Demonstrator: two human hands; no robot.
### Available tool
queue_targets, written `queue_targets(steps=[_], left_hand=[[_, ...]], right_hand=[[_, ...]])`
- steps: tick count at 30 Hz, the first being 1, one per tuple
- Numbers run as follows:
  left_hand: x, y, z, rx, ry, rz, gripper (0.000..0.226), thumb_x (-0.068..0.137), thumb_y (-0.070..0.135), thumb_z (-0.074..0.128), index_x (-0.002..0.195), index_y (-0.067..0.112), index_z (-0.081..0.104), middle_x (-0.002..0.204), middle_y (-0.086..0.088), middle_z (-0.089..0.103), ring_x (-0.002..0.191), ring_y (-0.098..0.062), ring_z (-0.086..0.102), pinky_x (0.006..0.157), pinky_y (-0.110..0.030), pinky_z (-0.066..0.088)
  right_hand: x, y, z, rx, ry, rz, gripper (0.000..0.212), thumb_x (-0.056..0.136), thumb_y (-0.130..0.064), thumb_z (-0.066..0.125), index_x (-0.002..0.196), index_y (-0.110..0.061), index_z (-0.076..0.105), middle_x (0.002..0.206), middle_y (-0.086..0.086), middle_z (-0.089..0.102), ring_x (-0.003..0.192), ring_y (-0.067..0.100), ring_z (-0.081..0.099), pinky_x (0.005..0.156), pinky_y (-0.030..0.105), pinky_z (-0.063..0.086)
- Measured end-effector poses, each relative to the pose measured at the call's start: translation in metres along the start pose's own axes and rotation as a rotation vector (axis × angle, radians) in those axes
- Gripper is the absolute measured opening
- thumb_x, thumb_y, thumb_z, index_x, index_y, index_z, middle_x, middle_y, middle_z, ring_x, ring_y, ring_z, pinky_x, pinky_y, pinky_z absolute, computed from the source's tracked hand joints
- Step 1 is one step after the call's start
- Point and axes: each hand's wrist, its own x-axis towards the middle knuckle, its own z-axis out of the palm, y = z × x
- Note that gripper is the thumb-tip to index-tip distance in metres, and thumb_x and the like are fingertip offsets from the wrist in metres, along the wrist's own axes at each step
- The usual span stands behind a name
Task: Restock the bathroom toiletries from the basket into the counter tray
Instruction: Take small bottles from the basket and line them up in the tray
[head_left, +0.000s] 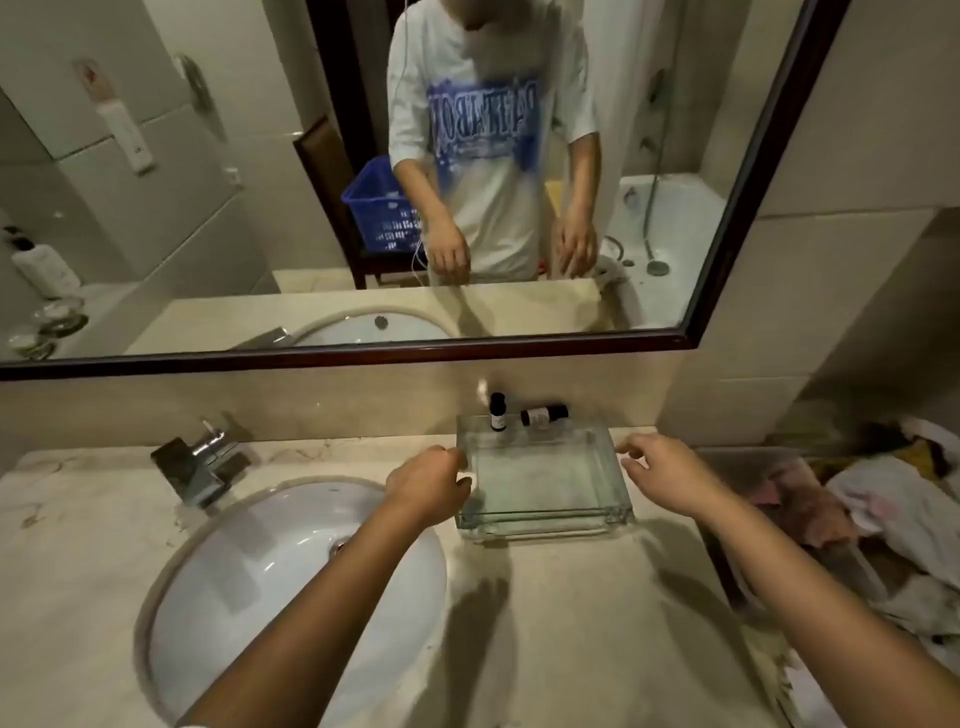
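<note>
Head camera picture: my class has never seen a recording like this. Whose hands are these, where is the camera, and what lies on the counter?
No machine here: a person wears one camera on the head, looking down at their own bare hands. The left hand curls its fingers at the left wall of a clear square glass tray on the beige marble counter; whether it grips, I cannot tell. The right hand is relaxed beside the right wall, holding nothing. At the tray's far edge are a small dark upright bottle and a small dark toppled bottle. Left is a white oval sink. The dark-framed mirror reflects the person and a blue plastic basket behind them.
</note>
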Motion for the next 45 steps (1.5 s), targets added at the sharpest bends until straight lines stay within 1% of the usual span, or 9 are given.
queue_targets(steps=[7,15,23,26,29,33,35,39,45], left_hand=[[0.040,-0.012,0.025,-0.044,-0.019,-0.130,0.034,0.094,0.032,0.047,0.126,0.021,0.053,0.125,-0.001,0.058,0.108,-0.023,0.058,0.086,-0.032,0.049],[0.084,-0.011,0.069,-0.215,0.129,-0.171,0.030,0.094,0.028,0.047,0.120,0.018,0.058,0.117,-0.001,0.061,0.100,-0.019,0.059,0.079,-0.029,0.050],[0.132,-0.025,0.108,-0.217,0.176,-0.144,0.037,0.093,0.031,0.049,0.128,0.020,0.052,0.124,-0.002,0.058,0.110,-0.020,0.054,0.088,-0.032,0.047],[0.149,-0.029,0.114,-0.182,0.221,-0.133,0.044,0.092,0.039,0.051,0.132,0.021,0.047,0.126,-0.002,0.057,0.111,-0.022,0.054,0.092,-0.037,0.046],[0.167,-0.030,0.116,-0.166,0.254,-0.098,0.047,0.088,0.043,0.055,0.129,0.022,0.047,0.126,-0.001,0.056,0.111,-0.022,0.054,0.091,-0.039,0.047],[0.187,-0.027,0.115,-0.275,0.258,-0.069,0.048,0.084,0.040,0.064,0.126,0.019,0.052,0.125,-0.001,0.056,0.112,-0.021,0.055,0.090,-0.038,0.049],[0.194,-0.023,0.116,-0.311,0.242,-0.056,0.047,0.083,0.037,0.066,0.124,0.018,0.054,0.123,-0.003,0.058,0.111,-0.021,0.055,0.091,-0.037,0.048],[0.210,-0.021,0.118,-0.311,0.258,-0.007,0.040,0.082,0.034,0.067,0.111,0.009,0.060,0.112,-0.010,0.062,0.102,-0.024,0.057,0.083,-0.034,0.047],[0.214,-0.029,0.114,-0.361,0.258,0.073,0.042,0.083,0.038,0.067,0.114,0.010,0.063,0.112,-0.007,0.065,0.103,-0.020,0.059,0.080,-0.027,0.044]], right_hand=[[0.063,0.000,0.025,0.009,-0.075,-0.045,0.033,0.095,-0.022,0.045,0.126,-0.014,0.055,0.131,0.009,0.054,0.114,0.024,0.054,0.091,0.031,0.044],[0.113,-0.009,0.067,0.094,-0.103,-0.084,0.033,0.097,-0.021,0.043,0.129,-0.015,0.051,0.133,0.006,0.053,0.116,0.021,0.053,0.090,0.028,0.042],[0.157,-0.009,0.107,0.154,0.004,-0.060,0.028,0.095,-0.019,0.046,0.120,-0.015,0.059,0.117,0.007,0.063,0.100,0.023,0.061,0.084,0.033,0.050],[0.168,-0.008,0.117,0.151,0.045,-0.045,0.026,0.095,-0.017,0.046,0.117,-0.016,0.061,0.113,0.004,0.065,0.096,0.020,0.062,0.078,0.028,0.049],[0.176,-0.015,0.127,0.154,0.061,-0.077,0.028,0.095,-0.017,0.046,0.119,-0.017,0.060,0.114,0.002,0.065,0.099,0.019,0.061,0.077,0.026,0.048],[0.187,-0.033,0.139,0.161,0.097,-0.104,0.032,0.093,-0.017,0.047,0.125,-0.019,0.054,0.111,0.007,0.065,0.098,0.026,0.061,0.081,0.039,0.053],[0.192,-0.042,0.143,0.157,0.094,-0.099,0.036,0.093,-0.017,0.048,0.128,-0.019,0.049,0.112,0.008,0.064,0.098,0.028,0.061,0.080,0.038,0.053],[0.199,-0.052,0.150,0.222,0.107,-0.057,0.045,0.091,-0.019,0.053,0.135,-0.021,0.045,0.126,0.005,0.060,0.113,0.028,0.056,0.088,0.037,0.050],[0.206,-0.052,0.157,0.300,0.141,-0.018,0.034,0.089,-0.024,0.060,0.121,-0.015,0.056,0.114,0.005,0.066,0.108,0.026,0.058,0.085,0.034,0.049]])
